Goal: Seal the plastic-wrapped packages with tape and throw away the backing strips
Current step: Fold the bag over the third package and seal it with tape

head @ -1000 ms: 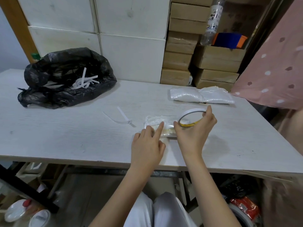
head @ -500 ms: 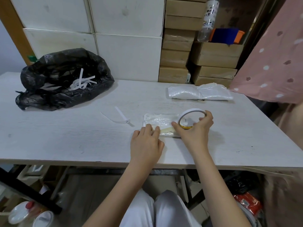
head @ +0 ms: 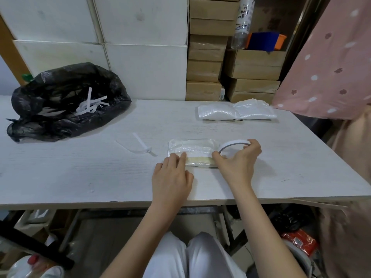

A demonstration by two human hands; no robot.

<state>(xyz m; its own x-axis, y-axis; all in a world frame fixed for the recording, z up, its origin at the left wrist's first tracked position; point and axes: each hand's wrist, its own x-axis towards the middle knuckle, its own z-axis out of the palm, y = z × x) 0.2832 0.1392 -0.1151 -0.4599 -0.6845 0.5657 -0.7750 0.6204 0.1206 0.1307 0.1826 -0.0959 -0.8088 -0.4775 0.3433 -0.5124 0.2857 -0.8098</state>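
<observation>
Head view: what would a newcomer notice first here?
Two bare hands at the near table edge: the left hand presses a clear plastic-wrapped package, and the right hand grips a white ring-shaped tape roll. Far left, a crumpled black plastic bag holds white paper strips.

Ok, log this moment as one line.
step: taping package | left hand: presses tape end | right hand: holds tape roll | loose backing strip on table
</observation>
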